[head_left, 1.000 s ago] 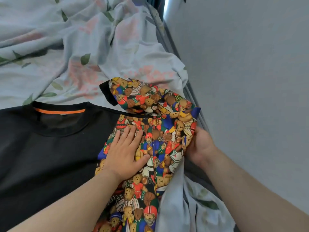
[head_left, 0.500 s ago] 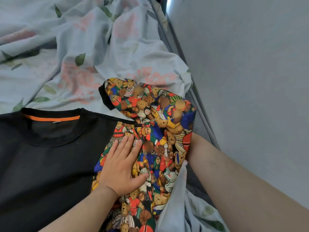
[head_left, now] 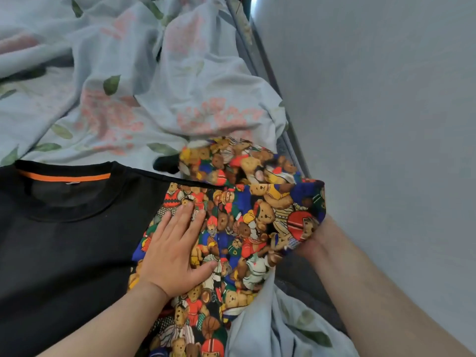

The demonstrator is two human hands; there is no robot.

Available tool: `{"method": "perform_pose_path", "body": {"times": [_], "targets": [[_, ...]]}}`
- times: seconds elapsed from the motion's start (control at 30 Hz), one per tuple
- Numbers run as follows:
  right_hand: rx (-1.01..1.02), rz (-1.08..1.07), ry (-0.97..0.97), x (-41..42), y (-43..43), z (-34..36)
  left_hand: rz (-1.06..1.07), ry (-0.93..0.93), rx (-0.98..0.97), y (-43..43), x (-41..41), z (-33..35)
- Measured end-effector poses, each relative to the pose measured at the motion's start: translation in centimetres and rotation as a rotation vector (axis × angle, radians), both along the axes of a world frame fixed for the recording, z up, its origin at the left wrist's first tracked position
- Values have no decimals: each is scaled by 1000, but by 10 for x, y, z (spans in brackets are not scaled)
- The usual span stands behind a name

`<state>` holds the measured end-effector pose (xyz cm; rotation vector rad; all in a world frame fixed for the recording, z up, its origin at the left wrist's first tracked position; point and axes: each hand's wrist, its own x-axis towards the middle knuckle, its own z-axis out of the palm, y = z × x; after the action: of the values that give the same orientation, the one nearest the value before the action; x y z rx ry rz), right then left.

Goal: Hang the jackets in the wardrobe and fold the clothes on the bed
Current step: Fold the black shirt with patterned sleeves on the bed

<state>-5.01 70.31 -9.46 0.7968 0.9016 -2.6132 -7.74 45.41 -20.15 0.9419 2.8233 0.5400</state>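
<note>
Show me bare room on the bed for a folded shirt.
Free, though rumpled: the floral sheet beyond the collar of the black shirt, toward the far left. A smaller patch lies near, between the bear-print panel and the right forearm. Crowded: the wall side, where the lifted sleeve and right hand sit.

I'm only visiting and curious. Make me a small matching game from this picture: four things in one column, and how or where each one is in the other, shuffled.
Things:
1. left hand
2. right hand
3. floral bedsheet
4. neck tape of the black T-shirt

States:
A. orange
B. crumpled, beyond the T-shirt
C. flat on the bear-print panel
D. mostly hidden under the raised bear-print sleeve

Pairs: 1-C, 2-D, 3-B, 4-A.
</note>
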Motion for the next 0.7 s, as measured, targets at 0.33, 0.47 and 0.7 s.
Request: {"method": "perform_pose_path", "body": {"times": [0.33,0.47,0.7], "targets": [[84,-577,-194,103,82,18,34,33,-107,6,-2,0],[-27,-695,-127,146,85,17,48,31,-172,7,-2,2],[-196,-587,-255,133,80,-7,53,29,-248,10,-2,5]]}}
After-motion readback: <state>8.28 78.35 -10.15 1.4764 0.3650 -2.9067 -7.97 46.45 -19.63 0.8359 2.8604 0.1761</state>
